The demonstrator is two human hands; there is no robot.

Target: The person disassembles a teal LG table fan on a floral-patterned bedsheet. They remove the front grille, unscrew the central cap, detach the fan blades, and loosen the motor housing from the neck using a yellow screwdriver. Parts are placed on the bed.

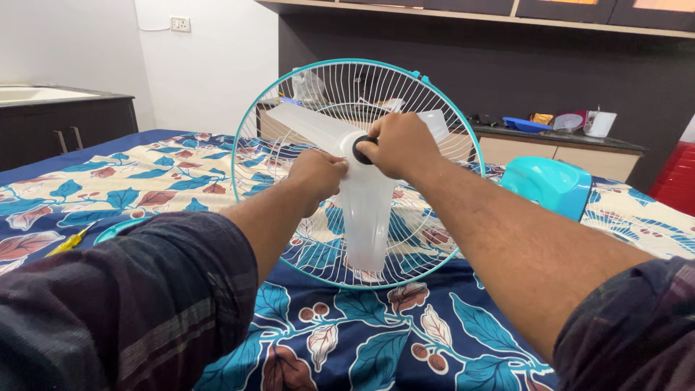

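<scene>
Translucent white fan blade (pixel 365 217) sits at centre frame, mounted inside a teal-rimmed wire guard (pixel 250 134) standing upright on the floral bed (pixel 347 340). Right hand (pixel 398 145) is clenched around the black hub cap (pixel 360 150); left hand (pixel 315 174) grips the blade hub beside it. Step appears to be turning the cap. Steadying the blade against rotation seems needed. Teal housing (pixel 546 185) lies at right.

Bedroom surroundings on and beyond the bed

A floral bedsheet (pixel 347 340) in blue is spread over the bed; a yellow-handled screwdriver (pixel 70 242) is laid at its left edge. A turquoise fan housing (pixel 546 185) is set to the right, and a blue tray (pixel 526 124) and white cup (pixel 601 123) are seen on the counter (pixel 579 141).
</scene>
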